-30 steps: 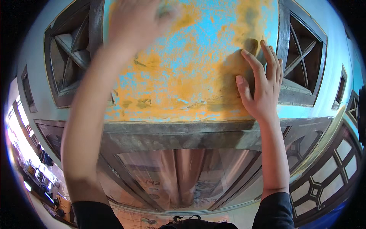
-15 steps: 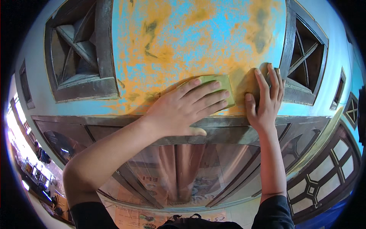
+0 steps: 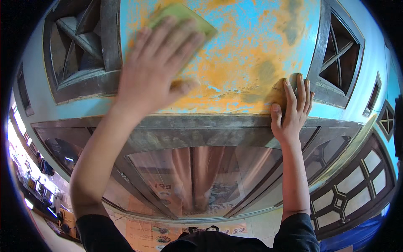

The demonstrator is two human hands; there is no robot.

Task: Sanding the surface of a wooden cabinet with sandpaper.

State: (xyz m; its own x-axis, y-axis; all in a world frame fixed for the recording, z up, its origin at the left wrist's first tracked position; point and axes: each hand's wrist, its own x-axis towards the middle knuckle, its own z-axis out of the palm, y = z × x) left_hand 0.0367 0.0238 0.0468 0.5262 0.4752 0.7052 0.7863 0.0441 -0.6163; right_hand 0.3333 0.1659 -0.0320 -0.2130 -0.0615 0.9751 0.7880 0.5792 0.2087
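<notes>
My left hand (image 3: 157, 69) presses a folded, yellow-green piece of sandpaper (image 3: 191, 19) flat against the wall panel (image 3: 235, 59). The fingers lie over its lower part, and both are smeared by motion. Patches of orange and bright blue paint cover the panel, with dark grey smudges in places. At the panel's lower right, my right hand (image 3: 292, 111) rests on the wall with fingers apart, holding nothing. Its fingertips are close to the dark wooden frame of the right vent.
Dark wooden vents flank the panel, left (image 3: 79, 46) and right (image 3: 340, 54). Below runs a wooden lintel (image 3: 210, 130) over glass panes with a pinkish-brown curtain (image 3: 205, 176) behind. At the lower right is a lattice door (image 3: 352, 189); a bright opening (image 3: 14, 130) lies far left.
My left hand has swept the sandpaper up and to the left, from the panel's lower middle to its upper left. My right hand stays at nearly the same spot on the wall.
</notes>
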